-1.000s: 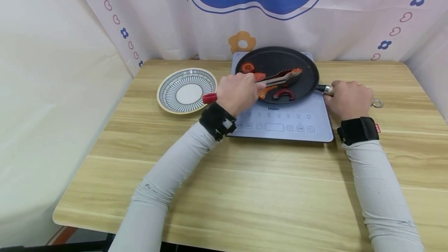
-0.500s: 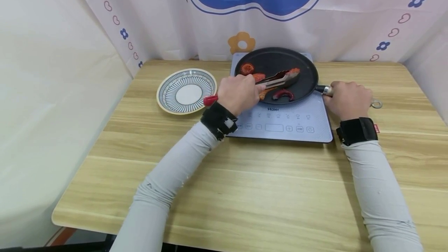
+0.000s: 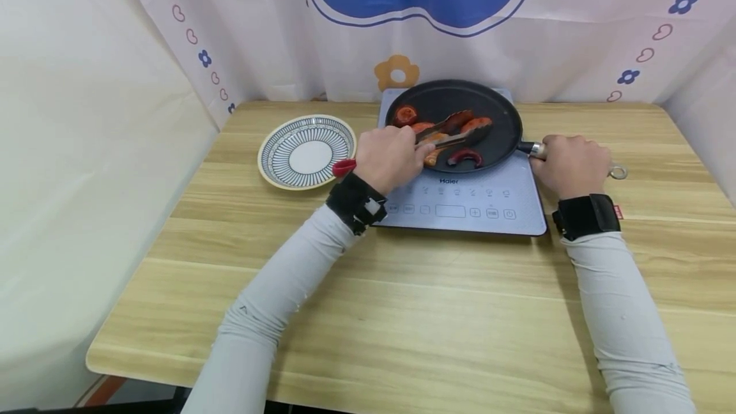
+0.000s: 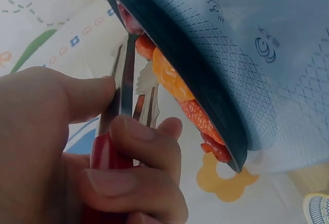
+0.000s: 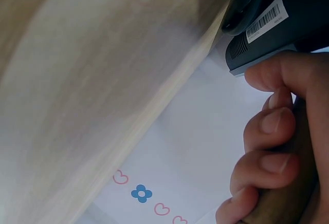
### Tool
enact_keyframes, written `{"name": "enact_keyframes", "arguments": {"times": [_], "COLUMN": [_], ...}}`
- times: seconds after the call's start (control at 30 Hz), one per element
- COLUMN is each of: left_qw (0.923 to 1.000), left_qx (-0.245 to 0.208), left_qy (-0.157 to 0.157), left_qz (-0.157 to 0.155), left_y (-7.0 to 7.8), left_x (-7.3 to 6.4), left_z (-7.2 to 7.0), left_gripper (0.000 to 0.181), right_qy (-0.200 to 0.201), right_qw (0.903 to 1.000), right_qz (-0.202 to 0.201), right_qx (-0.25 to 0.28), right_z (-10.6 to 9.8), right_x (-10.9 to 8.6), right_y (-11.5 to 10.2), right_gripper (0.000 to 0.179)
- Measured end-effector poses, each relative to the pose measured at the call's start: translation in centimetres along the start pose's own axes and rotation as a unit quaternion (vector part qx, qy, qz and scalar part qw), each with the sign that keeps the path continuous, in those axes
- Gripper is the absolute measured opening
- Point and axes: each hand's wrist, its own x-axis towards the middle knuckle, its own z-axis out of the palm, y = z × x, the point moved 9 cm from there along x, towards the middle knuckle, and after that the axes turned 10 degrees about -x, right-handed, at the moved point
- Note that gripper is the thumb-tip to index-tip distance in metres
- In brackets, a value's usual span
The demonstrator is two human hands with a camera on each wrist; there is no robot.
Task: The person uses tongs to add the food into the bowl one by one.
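My left hand holds metal tongs with a red handle. The tongs reach low into a round black frying pan, their two arms spread apart around a reddish-orange food piece. Also in the pan are a round red piece at the left and a dark red curved piece near the front. The left wrist view shows a glossy orange piece by the rim. My right hand grips the pan's handle, fingers curled round it in the right wrist view.
The pan stands on a pale induction cooker at the back of the wooden table. Left of it is a striped plate, close to the tongs' red end. A printed curtain hangs just behind the table.
The tongs' arms have spread apart; earlier they were close together around a reddish-orange piece, which now lies lower in the pan between them. The right hand stays on the handle.
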Motion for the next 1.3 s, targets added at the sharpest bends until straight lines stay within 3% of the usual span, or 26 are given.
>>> {"name": "enact_keyframes", "arguments": {"times": [0.5, 0.83, 1.07, 1.3], "left_qw": [0.9992, 0.9976, 0.9974, 0.998], "left_qx": [-0.024, -0.038, -0.054, -0.033], "left_qy": [0.03, 0.054, 0.047, 0.054], "left_qz": [0.008, 0.022, 0.013, 0.001], "left_y": [-0.3, -0.4, -1.2, -2.1], "left_x": [-1.0, -1.8, -2.0, -2.3], "left_z": [-0.6, -1.9, -2.4, -3.3], "left_gripper": [0.055, 0.054, 0.054, 0.057], "right_qy": [0.009, 0.005, 0.007, 0.007], "right_qw": [0.9999, 1.0, 1.0, 1.0], "right_qz": [0.003, 0.003, 0.002, -0.001], "right_qx": [0.01, 0.005, 0.005, 0.004], "right_z": [0.2, 0.0, -0.1, -0.2], "right_x": [-0.4, -0.3, -0.2, -0.1], "right_y": [0.2, 0.1, 0.1, 0.1], "right_gripper": [0.029, 0.029, 0.029, 0.029]}}
